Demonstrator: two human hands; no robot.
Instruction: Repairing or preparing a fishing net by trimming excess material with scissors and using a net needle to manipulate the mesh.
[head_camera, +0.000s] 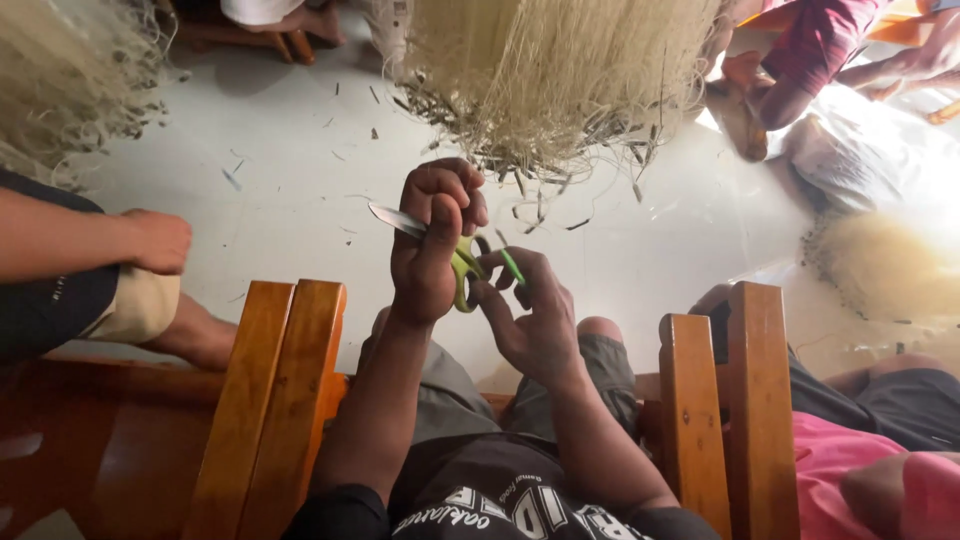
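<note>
A pale, smooth floor (300, 190) is seen from above, strewn with small dark scraps and ringed by seated people. Nearest the camera, a dark printed shirt (500, 500) and grey shorts (455, 385) are seen, flanked by two wooden armrests — one on the left (265, 400), one on the right (725, 400).

Between these armrests the two forearms are raised over the lap. The left hand (432, 245) is closed into a fist, and a pair of scissors (455, 255) is gripped in it: the silver blade sticks out to the left of the fist, while the yellow-green handles show just to its right. The right hand (530, 310) is held just beside and slightly lower, its fingers loosely curled and touching the handles; whether anything else is pinched in them cannot be told.

At the left edge, another person's arm and hand (150, 240) rest over a bent knee. At the right, a second neighbour in a pink garment (840, 460) is partly seen.

Farther off, a thick hanging bundle of pale fibres (550, 80) is spread above the hands — its frayed lower ends carry dark bits. A similar mass (70, 70) lies at far left, and another person in a dark red sleeve (815, 50) is bent over at far right.
</note>
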